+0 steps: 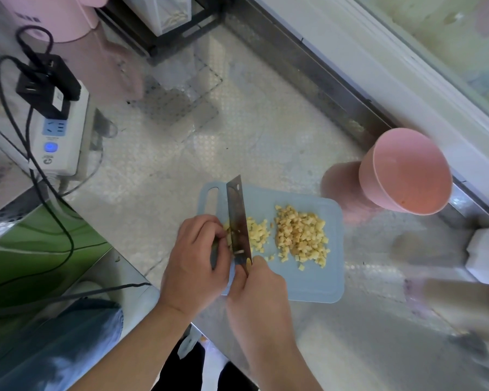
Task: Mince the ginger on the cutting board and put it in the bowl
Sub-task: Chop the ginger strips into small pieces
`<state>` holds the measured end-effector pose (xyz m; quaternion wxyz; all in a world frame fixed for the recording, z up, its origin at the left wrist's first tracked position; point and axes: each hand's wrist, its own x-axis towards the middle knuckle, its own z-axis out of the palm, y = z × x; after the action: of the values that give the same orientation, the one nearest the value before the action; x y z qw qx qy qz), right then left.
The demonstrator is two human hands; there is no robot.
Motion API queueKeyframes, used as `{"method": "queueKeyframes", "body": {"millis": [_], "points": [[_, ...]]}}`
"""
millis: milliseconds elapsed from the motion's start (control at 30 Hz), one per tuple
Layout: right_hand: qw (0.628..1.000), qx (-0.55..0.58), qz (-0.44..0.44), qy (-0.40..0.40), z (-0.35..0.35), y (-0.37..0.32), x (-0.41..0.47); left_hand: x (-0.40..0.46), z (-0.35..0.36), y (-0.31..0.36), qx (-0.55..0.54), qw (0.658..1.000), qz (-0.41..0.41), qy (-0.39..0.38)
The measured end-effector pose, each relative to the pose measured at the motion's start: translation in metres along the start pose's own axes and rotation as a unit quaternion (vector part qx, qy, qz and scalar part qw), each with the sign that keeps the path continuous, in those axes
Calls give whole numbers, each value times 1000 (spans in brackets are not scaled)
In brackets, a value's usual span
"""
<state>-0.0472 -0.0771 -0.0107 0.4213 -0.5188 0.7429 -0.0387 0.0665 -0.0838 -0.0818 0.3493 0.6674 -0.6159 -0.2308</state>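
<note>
Right hand grips the handle of the flat steel cleaver, blade edge down on the pale blue plastic cutting board. Left hand curls its fingertips onto the small yellow ginger cubes beside the blade. A bigger diced heap lies right of it; the smooth pink round bowl stands just beyond on the shiny metal worktop.

Board right half: diced ginger pile covers it; lower right corner of cutting board bare.
Upper right: pink bowl just beyond board corner.
Centre top: steel counter open.
Left edge: power strip, cables.
</note>
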Motion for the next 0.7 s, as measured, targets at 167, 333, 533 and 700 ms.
{"method": "queueKeyframes", "body": {"millis": [167, 333, 533, 700], "points": [[999, -21, -16, 23, -8, 7, -7, -2, 0, -1, -15, 999, -28, 4], [998, -62, -23, -1, -9, 4, -16, -1, 3, -2, 21, 999, -35, 8], [996, -88, -12, -15, -4, 3, -15, 0, 4, -1, 34, 999, -27, 13], [993, -112, 1, -31, -4, 0, -14, 0, 5, -2, 41, 999, -19, 13]]}}
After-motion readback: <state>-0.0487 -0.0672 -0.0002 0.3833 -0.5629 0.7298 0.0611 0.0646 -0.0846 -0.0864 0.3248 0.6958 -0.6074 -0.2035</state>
